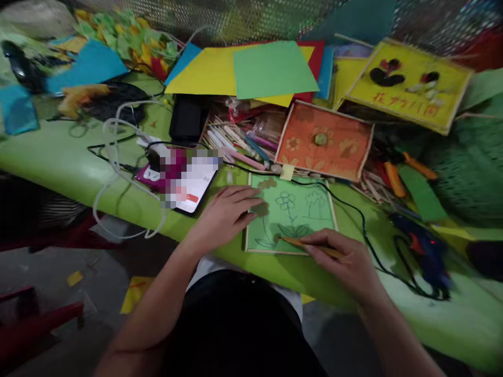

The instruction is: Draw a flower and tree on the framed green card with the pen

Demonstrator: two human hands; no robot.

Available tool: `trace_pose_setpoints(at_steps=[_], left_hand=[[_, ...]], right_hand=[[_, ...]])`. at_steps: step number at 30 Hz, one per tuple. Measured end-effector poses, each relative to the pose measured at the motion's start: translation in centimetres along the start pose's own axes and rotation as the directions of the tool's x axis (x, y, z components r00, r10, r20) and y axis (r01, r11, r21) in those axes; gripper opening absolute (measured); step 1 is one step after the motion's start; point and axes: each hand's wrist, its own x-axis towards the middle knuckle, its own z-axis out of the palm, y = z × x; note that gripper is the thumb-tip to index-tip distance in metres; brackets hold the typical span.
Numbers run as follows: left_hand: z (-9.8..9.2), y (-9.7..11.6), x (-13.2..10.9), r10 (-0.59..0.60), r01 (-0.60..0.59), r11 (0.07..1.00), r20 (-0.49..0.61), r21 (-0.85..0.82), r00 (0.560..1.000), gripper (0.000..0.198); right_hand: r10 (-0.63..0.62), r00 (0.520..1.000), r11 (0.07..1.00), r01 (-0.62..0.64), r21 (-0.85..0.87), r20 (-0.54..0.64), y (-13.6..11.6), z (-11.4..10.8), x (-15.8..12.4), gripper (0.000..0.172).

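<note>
A green card (294,208) with a pale wooden border lies on the table. It bears line drawings of flowers, leaves and a tree, and several brown patches on the left flower. My left hand (231,213) rests flat on the card's left edge, its fingers stretched out and covering part of the border. In my right hand (341,257) is a slim yellow-brown brush (295,242), pinched between thumb and fingers. Its tip touches the card at a small brown spot near the lower leaves. A black cable runs just above the card.
A smartphone (196,183) and a purple power strip (161,173) lie left of the card. Behind it are an orange flower picture (326,140), sticks and coloured sheets (275,70). A glue gun (424,254) lies to the right, near orange-handled pliers (395,178).
</note>
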Motion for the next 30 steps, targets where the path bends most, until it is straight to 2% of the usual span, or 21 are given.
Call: trace_pose_setpoints(at_steps=[16, 30], left_hand=[[0.08, 0.16, 0.04, -0.008, 0.008, 1.0, -0.008, 0.007, 1.0, 0.033], [0.15, 0.18, 0.02, -0.008, 0.008, 1.0, -0.01, 0.012, 1.0, 0.034]], right_hand=[[-0.005, 0.999, 1.0, 0.004, -0.027, -0.038, 0.85, 0.21, -0.43, 0.008], [-0.018, 0.999, 0.998, 0.016, -0.053, -0.039, 0.65, 0.48, -0.18, 0.01]])
